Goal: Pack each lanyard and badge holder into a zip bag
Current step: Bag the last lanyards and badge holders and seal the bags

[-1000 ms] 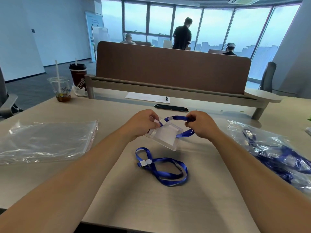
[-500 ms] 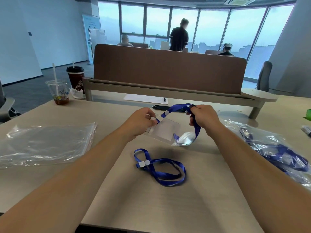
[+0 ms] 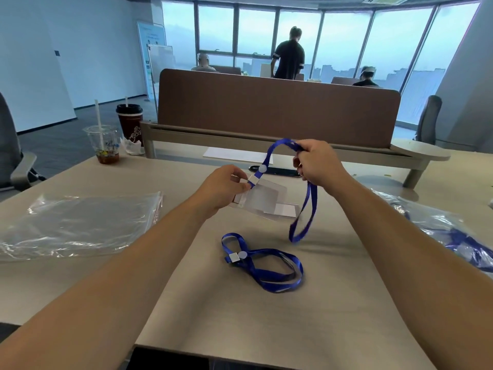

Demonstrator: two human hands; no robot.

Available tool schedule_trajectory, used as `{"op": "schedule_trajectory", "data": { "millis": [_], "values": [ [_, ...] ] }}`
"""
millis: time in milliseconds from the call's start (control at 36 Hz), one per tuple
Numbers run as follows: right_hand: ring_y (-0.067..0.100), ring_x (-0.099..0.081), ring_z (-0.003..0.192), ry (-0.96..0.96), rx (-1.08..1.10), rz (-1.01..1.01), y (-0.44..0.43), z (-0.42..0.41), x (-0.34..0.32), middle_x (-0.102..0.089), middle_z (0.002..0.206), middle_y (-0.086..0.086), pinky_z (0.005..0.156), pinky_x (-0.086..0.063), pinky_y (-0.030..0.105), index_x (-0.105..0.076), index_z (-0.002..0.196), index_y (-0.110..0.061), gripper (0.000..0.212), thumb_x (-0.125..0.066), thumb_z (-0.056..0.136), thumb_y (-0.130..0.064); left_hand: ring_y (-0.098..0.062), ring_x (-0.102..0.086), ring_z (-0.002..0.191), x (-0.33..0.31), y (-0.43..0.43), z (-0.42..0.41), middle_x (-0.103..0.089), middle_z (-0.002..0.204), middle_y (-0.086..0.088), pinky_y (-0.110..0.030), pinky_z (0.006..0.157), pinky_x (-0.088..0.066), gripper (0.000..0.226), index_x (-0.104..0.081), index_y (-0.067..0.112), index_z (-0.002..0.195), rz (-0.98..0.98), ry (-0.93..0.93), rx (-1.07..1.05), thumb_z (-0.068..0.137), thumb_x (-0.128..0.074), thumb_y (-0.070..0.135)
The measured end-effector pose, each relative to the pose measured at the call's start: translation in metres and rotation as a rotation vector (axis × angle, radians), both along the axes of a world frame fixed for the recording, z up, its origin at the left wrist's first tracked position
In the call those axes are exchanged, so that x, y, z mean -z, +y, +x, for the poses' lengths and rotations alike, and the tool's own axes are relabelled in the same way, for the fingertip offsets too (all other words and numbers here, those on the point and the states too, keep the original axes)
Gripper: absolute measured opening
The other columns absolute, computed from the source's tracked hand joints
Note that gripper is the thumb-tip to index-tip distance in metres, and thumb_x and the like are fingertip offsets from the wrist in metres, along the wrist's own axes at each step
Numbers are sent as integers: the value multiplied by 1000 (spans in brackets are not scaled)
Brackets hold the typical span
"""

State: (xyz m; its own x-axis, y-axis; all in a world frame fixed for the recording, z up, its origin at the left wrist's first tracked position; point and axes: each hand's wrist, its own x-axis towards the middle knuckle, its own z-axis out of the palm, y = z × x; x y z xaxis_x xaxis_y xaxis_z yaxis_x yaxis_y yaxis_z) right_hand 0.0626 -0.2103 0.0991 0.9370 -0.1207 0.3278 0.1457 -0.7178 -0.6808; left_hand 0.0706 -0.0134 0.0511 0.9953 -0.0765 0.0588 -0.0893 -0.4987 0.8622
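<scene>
Lanyard [image 3: 309,206] gripped in curled fingers of R hand [image 3: 317,162], L hand [image 3: 218,188] fingers pinch badge holder [image 3: 264,198] top; lower edge blurred.

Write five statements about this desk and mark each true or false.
1. The right hand grips the strap of the held lanyard above the desk. True.
2. The left hand holds nothing. False: it pinches the held lanyard's clip end at the top of the clear badge holder.
3. A second lanyard lies loose on the desk, nearer the person. True.
4. The empty zip bags lie on the person's right. False: they lie on the left; the filled bags with blue straps inside are on the right.
5. The badge holder is inside a bag. False: it is out in the open.
</scene>
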Motion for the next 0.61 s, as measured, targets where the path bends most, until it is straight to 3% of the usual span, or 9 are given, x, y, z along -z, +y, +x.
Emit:
{"op": "schedule_trajectory", "data": {
  "millis": [83, 194, 361, 611],
  "values": [
    [20, -64, 81, 93, 50, -42, -1, 3, 13, -70, 93, 5, 83, -53, 40, -59, 119, -15, 21, -50, 101, -10, -23, -58, 106, 0, 4, -2, -55, 114, 2, -40, 96, -53, 21, -55, 23, 109, -22, 20, 11, 93, -66, 17],
    [20, -64, 76, 183, 119, -44, -7, 0, 35, -74, 89, 5, 83, -55, 41, -64, 107, -10, 14, -61, 94, -8, -21, -59, 100, 2, 10, -3, -57, 112, 2, -36, 90, -56, 18, -57, 23, 109, -129, 27, 19, 93, -66, 19],
    [14, -63, 67, 372, -42, -53, -10, -13, 61, -74, 83, 4, 62, -52, 26, -71, 107, -13, 14, -62, 96, -16, -24, -56, 103, 7, 12, -1, -57, 112, -2, -37, 89, -56, 13, -56, 21, 107, -291, -19, -118, 96, -62, 19],
    [13, -62, 71, 520, -311, -48, 10, -24, 68, -76, 86, 3, 70, -55, 25, -76, 106, -15, 17, -61, 97, -15, -17, -52, 88, 23, 9, 3, -53, 101, 0, -23, 71, -44, 12, -49, 19, 105, -221, -202, -290, 98, -59, 16]
  ]
}}
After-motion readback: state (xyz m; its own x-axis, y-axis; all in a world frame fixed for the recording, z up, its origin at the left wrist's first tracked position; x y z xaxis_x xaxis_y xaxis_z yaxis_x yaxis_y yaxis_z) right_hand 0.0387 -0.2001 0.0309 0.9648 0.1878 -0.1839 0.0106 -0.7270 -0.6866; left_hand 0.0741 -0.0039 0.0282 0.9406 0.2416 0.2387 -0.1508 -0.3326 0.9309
